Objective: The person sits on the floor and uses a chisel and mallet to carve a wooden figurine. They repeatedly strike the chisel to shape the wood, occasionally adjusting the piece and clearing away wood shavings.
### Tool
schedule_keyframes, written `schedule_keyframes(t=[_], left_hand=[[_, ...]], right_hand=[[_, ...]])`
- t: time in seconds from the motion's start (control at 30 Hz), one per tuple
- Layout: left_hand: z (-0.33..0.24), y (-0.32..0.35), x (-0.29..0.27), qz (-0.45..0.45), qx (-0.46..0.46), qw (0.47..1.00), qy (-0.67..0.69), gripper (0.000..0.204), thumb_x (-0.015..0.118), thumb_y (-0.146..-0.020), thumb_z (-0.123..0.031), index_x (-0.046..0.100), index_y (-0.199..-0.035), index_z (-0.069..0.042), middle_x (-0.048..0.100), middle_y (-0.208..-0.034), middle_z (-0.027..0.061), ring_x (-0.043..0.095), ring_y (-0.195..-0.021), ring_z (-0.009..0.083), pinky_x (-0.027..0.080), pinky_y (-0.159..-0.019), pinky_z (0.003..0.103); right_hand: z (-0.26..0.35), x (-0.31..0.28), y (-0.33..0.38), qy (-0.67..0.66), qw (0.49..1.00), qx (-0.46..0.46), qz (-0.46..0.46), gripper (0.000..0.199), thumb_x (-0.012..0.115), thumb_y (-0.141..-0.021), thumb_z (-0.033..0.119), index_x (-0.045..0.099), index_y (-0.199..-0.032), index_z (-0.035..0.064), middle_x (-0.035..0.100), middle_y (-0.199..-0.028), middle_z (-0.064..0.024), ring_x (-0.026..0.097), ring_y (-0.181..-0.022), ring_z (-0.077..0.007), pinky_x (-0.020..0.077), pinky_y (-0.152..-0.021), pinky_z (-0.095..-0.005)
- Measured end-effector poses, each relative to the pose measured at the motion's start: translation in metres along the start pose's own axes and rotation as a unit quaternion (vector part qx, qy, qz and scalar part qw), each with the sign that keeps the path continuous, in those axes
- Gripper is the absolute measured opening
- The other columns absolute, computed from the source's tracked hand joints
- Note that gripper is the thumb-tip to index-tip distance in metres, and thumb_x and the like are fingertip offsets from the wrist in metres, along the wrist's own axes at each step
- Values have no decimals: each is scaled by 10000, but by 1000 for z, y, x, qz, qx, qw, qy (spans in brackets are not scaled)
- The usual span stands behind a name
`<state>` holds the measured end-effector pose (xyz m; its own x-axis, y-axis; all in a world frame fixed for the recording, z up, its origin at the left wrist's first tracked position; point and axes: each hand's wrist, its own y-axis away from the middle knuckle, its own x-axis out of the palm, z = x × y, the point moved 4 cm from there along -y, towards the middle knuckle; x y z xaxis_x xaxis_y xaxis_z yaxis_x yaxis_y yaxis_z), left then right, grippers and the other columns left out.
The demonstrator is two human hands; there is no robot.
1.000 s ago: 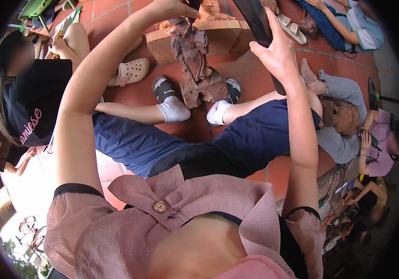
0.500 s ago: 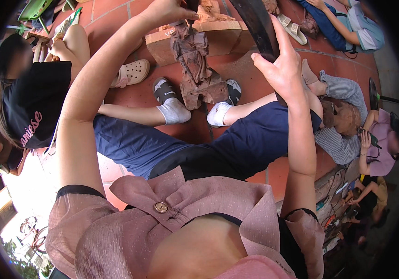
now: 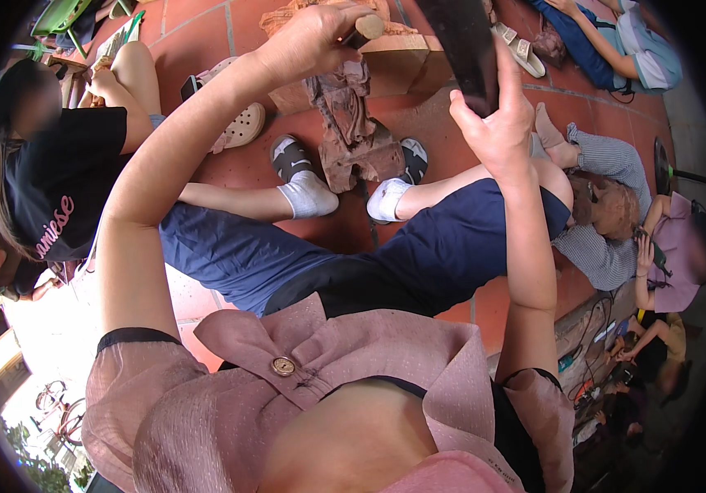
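Observation:
I sit on red floor tiles (image 3: 205, 49) with my legs spread. A brown carved wooden figure (image 3: 353, 135) stands upright between my feet. My left hand (image 3: 312, 41) is raised over the figure's top and is closed around a chisel with a round wooden handle (image 3: 367, 29). My right hand (image 3: 497, 123) is up to the right of the figure and grips a dark flat mallet (image 3: 464, 45) that points up and away. A pale wooden block (image 3: 406, 57) lies just behind the figure.
A person in a black shirt (image 3: 65, 181) sits close on my left, with a perforated clog (image 3: 246, 123) beside them. More people sit at the right (image 3: 608, 214) and the top right (image 3: 616, 41). Cables and tools (image 3: 583, 353) lie at the lower right.
The whole view has slid slightly downward in the picture. Both hands keep their grips and stay over the figure, and the right hand with the mallet sits a little lower.

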<state>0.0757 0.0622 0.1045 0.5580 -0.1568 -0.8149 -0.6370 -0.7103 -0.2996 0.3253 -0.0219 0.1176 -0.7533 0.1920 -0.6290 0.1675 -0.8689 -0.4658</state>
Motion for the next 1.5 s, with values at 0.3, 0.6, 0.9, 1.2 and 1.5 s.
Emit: schedule_keyframes(t=[0.3,0.6,0.9,1.2,1.5], left_hand=[[-2,-10,3,-14,66,992,102,682,784,-716,54,555,-1351,-46,647,-1224,111,632,-1085,251,533,-913,361],[31,10,-18,-85,-119,958,248,334,783,-852,24,648,-1156,-17,708,-975,38,684,-872,125,580,-786,301],[17,9,-12,-70,-91,985,126,461,801,-825,-18,626,-1248,-71,690,-963,40,670,-861,124,590,-727,319],[5,20,8,-38,23,999,-2,366,822,-777,-83,615,-1078,-62,649,-782,156,656,-750,359,531,-677,425],[2,23,7,-71,16,997,33,296,816,-774,-58,673,-1028,-10,671,-890,143,683,-789,319,548,-740,384]], right_hand=[[-8,10,14,19,998,-67,-1,846,706,-767,-36,426,-1540,162,653,-1323,-194,684,-1141,-363,563,-944,-412],[-5,3,18,-2,999,-32,10,864,729,-729,-41,449,-1520,161,634,-1361,-174,660,-1194,-359,567,-976,-417],[2,6,16,-13,997,-80,-16,866,732,-713,-62,451,-1512,117,617,-1400,-162,642,-1225,-370,555,-1000,-411],[-4,6,8,142,984,-60,94,931,729,-685,-69,467,-1519,250,687,-1164,-115,713,-988,-334,599,-824,-412],[-7,1,13,117,988,-63,76,927,720,-684,-52,486,-1506,308,681,-1053,-88,705,-896,-314,592,-746,-411]])
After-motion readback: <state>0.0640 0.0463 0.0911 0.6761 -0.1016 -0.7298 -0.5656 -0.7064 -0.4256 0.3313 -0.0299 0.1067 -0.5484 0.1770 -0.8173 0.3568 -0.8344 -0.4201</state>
